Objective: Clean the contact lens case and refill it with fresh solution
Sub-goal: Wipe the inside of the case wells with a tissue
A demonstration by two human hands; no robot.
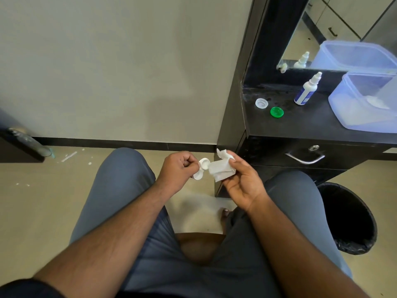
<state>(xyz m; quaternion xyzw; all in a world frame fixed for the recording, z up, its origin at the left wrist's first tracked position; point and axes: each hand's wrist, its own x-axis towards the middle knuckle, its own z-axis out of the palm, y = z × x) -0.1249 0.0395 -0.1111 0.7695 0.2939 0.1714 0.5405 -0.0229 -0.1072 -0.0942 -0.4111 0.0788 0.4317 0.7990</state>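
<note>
Fingers of the left hand (179, 168) are being curled to pinch the white plastic two-well lens case (201, 169), its long axis tilted up-right, between the knees. Just right, a crumpled white tissue (221, 168) is being pressed against its upper well, gripped by the right hand (242, 181).

Soft, even daylight fills the scene, bright without harsh glare. A faint broad shadow lies on the wall (120, 67), and the floor (38, 201) between the knees is washed pale. The dark countertop (300, 123) shows a dull sheen. Wide-angle distortion bends the edges, bowing the mirror (322, 39) frame. Focus is fairly sharp centrally; forearms at the bottom blur slightly.
</note>
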